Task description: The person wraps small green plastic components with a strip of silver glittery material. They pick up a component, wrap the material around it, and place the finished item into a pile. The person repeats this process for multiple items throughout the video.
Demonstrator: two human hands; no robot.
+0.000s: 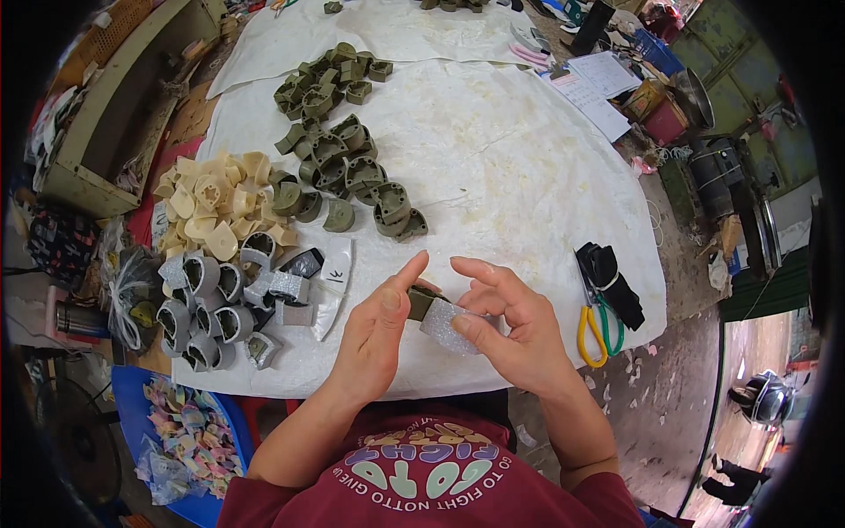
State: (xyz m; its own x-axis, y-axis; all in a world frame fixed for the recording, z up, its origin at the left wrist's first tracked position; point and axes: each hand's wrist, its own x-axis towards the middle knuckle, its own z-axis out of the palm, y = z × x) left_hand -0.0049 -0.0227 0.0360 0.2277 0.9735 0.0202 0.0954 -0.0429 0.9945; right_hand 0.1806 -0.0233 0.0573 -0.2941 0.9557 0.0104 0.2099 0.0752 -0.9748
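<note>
Both my hands work at the near edge of the bench point(493, 167), which is covered in white sheeting. My left hand point(374, 330) pinches an olive-green shoe heel block point(420, 302) between thumb and forefinger, the forefinger pointing up. My right hand point(510, 330) cups a strip of silver glitter covering point(447, 324) against the same block, thumb beneath, fingers curled over the top. Block and covering are touching; the covering sits on the right-hand side of the block and hides most of it. How far it is wrapped round I cannot tell.

Judgement on the step in hand: the covering should be drawn tight round the block with no wrinkle, its edge kept square to the block's top face. The left hand ought to hold the block steady while the right presses and smooths outward from the contact line. Loose grip risks skew.

Stock to my left: a heap of bare olive heel blocks point(339, 132) far off, a pile of cream heel blocks point(211, 198) nearer, and silver-covered heels point(211, 304) nearest. Yellow-and-green-handled scissors point(598, 326) lie to my right beside a black strap bundle point(616, 282), well apart from both hands. Papers point(594, 88) lie at the far right of the bench.
</note>
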